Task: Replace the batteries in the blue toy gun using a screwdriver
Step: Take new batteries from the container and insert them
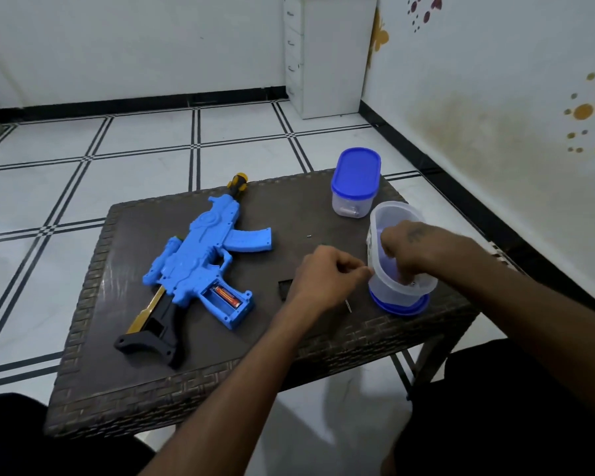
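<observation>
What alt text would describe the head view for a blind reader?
A person's right hand reaches into an open clear container while the left hand steadies it. A blue toy gun lies on the wicker table, battery compartment open.

The room is evenly and softly lit, with a cool, slightly bluish cast. Pale glare lies on the glossy white floor tiles and a faint sheen on the dark woven wicker desk. Shadows are weak and diffuse. Wide-angle distortion bows the floor lines and walls toward the edges. The picture is mildly soft, and the near corners fall dark.
</observation>
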Demonstrator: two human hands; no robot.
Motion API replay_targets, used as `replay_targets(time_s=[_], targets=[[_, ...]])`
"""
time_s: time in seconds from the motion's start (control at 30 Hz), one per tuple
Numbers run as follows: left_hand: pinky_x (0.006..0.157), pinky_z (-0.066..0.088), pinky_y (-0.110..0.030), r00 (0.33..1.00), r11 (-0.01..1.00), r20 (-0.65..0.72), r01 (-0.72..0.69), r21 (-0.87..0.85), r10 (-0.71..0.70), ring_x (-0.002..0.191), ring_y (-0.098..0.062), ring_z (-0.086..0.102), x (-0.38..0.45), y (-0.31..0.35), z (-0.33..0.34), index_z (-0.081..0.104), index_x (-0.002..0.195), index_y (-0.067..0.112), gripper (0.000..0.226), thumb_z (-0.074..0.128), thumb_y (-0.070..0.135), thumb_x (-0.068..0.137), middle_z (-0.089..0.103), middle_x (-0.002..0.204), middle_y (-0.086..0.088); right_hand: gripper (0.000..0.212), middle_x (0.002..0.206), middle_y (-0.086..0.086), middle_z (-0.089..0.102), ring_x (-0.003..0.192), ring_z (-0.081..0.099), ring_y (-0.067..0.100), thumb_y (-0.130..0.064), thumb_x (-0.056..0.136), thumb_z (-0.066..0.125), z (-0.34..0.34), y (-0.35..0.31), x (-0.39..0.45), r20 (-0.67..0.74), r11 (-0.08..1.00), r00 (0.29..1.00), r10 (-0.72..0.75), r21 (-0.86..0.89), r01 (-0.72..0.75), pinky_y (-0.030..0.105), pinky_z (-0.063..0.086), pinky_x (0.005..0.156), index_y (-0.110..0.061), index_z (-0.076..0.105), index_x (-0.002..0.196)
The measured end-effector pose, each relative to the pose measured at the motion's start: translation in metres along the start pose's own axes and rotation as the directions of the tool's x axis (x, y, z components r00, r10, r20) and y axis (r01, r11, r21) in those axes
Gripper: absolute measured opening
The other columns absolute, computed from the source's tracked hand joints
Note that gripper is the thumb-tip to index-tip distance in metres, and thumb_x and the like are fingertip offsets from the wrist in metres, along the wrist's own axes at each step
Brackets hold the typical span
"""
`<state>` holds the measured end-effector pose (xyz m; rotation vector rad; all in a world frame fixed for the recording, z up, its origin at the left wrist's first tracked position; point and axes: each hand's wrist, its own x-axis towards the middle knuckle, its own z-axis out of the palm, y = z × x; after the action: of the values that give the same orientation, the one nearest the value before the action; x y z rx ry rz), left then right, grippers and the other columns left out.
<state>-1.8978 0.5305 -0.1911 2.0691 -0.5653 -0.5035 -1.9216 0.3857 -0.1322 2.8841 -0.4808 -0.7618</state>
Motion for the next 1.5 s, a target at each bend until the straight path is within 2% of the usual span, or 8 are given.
replay_targets(time_s=[0.17,0.4,0.5,0.73,0.97,1.17,1.33,1.5], targets=[[0.068,0.05,-0.019,0.999,1.0,0.032,-0.024,-0.013,0.024,0.066,0.003,0.062,0.001,-0.002,0.005,0.077,0.098,0.025,0.013,0.07,0.028,0.087,0.069,0.073,0.017,0.053,0.127,0.012,0.056,0.114,0.057,0.026,-0.012,0.081,0.076,0.007,0.001,0.003,-0.026,0.995,0.999,-0.038,0.093,0.04,0.036,0.051,0.097,-0.01,0.052,0.127],[0.081,0.058,-0.031,0.998,0.998,0.055,-0.022,-0.066,0.026,0.074,-0.003,0.067,0.001,-0.005,0.005,0.077,0.1,0.024,0.015,0.07,0.025,0.087,0.073,0.081,0.012,0.032,0.113,0.005,0.063,0.098,0.062,0.021,-0.021,0.08,0.077,0.018,0.013,0.014,-0.123,0.948,0.99,-0.064,0.304,0.099,0.032,0.055,0.078,-0.021,0.06,0.107],[0.082,0.059,-0.036,1.0,0.998,-0.008,-0.025,-0.058,0.024,0.079,-0.004,0.068,0.002,-0.01,-0.003,0.076,0.098,0.027,0.014,0.072,0.03,0.085,0.073,0.084,0.013,0.026,0.104,0.001,0.065,0.092,0.062,0.018,-0.016,0.075,0.082,0.017,0.022,0.014,-0.233,0.887,0.973,-0.012,0.446,0.118,0.025,0.048,0.066,-0.023,0.062,0.091],[0.082,0.058,-0.042,0.961,0.996,-0.276,-0.048,-0.077,0.025,0.081,-0.009,0.07,-0.007,-0.036,-0.057,0.076,0.091,0.033,0.01,0.067,0.033,0.086,0.074,0.084,0.012,0.026,0.08,-0.005,0.066,0.067,0.056,0.0,-0.008,0.08,0.079,-0.006,0.003,-0.007,-0.562,0.737,0.827,-0.008,0.556,0.385,0.011,0.04,0.063,-0.016,0.071,0.104],[0.09,0.052,-0.034,0.858,0.993,-0.513,0.082,0.09,-0.025,0.101,-0.01,0.066,-0.035,-0.075,-0.126,0.073,0.098,0.031,0.017,0.07,0.023,0.085,0.071,0.104,0.009,0.025,0.087,0.005,0.071,0.084,0.07,0.021,-0.006,0.075,0.082,0.001,-0.08,-0.007,-0.575,0.429,0.799,-0.175,0.686,0.588,0.037,0.06,0.079,-0.013,0.072,0.095],[0.101,0.044,-0.042,0.899,0.871,-0.433,0.261,0.417,-0.062,0.123,-0.029,0.051,-0.055,-0.124,-0.158,0.06,0.132,0.025,0.06,0.077,0.039,0.076,0.053,0.136,-0.011,0.021,0.081,0.004,0.071,0.078,0.072,0.02,-0.005,0.076,0.081,0.015,-0.126,0.0,-0.532,0.332,0.809,-0.249,0.738,0.588,0.043,0.06,0.077,-0.015,0.072,0.092],[0.105,0.042,-0.042,0.914,0.912,-0.385,0.259,0.316,-0.126,0.132,-0.025,0.046,-0.059,-0.138,-0.157,0.048,0.142,0.027,0.068,0.074,0.043,0.081,0.036,0.153,-0.006,0.018,0.079,0.003,0.059,0.07,0.064,0.017,0.0,0.086,0.071,0.017,-0.15,-0.002,-0.498,0.252,0.819,-0.284,0.785,0.565,0.037,0.062,0.06,-0.003,0.064,0.102],[0.105,0.043,-0.043,0.905,0.916,-0.404,0.269,0.296,-0.135,0.132,-0.025,0.046,-0.06,-0.139,-0.157,0.048,0.142,0.03,0.068,0.073,0.044,0.08,0.033,0.155,-0.003,0.017,0.086,0.01,0.06,0.072,0.07,0.024,0.0,0.087,0.069,0.015,-0.16,-0.002,-0.49,0.23,0.805,-0.334,0.786,0.574,0.038,0.063,0.063,-0.005,0.068,0.103]])
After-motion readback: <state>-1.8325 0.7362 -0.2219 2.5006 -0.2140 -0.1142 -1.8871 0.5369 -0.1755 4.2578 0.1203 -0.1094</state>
